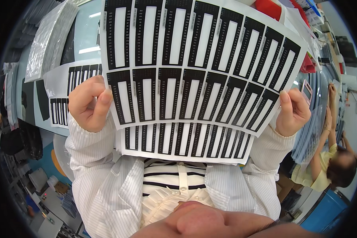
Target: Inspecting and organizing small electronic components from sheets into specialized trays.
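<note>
Between my hands is a large white sheet [156, 68] printed with two rows of black frames around white bars. My left hand [91, 104] pinches its left edge between thumb and fingers. On the opposite side, my right hand [292, 112] grips the sheet's right edge the same way. The sheet is held up and curves slightly. Below it, nearer my body, lies another printed sheet [186, 156] of the same pattern, its upper part hidden by the held one.
A similar printed sheet [59, 89] lies left of my left hand on the glass-topped table [87, 35]. Clear-wrapped white stacks [51, 39] stand at the far left. Red material [269, 10] shows at the far right. A co-worker in yellow [321, 170] is at the right.
</note>
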`<state>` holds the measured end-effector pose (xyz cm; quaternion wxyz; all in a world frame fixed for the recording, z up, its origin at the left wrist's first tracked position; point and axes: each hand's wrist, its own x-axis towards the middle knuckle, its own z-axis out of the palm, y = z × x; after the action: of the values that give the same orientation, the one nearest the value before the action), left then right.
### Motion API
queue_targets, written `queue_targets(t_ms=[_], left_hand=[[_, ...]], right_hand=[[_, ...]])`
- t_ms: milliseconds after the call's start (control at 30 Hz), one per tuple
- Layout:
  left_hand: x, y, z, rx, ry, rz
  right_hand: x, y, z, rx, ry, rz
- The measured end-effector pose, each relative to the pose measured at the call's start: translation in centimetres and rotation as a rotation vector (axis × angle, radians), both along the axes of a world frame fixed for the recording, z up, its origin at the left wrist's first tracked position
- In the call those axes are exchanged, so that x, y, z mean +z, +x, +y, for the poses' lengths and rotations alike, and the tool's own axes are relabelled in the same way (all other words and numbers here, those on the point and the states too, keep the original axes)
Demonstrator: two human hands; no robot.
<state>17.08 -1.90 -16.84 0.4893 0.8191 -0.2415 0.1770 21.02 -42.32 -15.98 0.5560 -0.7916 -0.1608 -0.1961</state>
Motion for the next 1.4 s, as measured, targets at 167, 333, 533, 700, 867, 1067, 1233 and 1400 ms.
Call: queue_targets(t_ms=[167,333,533,700,867,1067,1233,1400], left_hand=[[0.04,0.05,0.01,0.004,0.005,0.0],[0.13,-0.03,-0.13,0.011,-0.007,-0.004],[0.14,-0.07,0.0,0.0,-0.01,0.013],[0.04,-0.23,-0.1,0.0,-0.035,0.048],[0.07,-0.2,-0.13,-0.01,-0.046,0.057],[-0.14,-0.19,-0.05,-0.012,-0.055,0.054],[-0.41,-0.1,0.02,-0.032,-0.102,0.07],[-0.24,-0.15,0.04,-0.034,-0.083,0.066]], right_hand=[[-0.04,0.0,-0.13,-0.003,-0.011,-0.007],[-0.08,-0.07,-0.06,-0.008,0.001,0.007],[-0.18,-0.12,0.05,-0.011,0.012,0.0],[-0.08,-0.09,0.02,0.007,-0.003,-0.013],[0.03,-0.16,0.09,-0.004,-0.03,-0.018],[-0.01,-0.08,0.14,0.014,-0.029,-0.037],[-0.13,-0.05,0.15,0.006,-0.044,-0.048],[-0.11,-0.03,0.18,0.009,-0.04,-0.044]])
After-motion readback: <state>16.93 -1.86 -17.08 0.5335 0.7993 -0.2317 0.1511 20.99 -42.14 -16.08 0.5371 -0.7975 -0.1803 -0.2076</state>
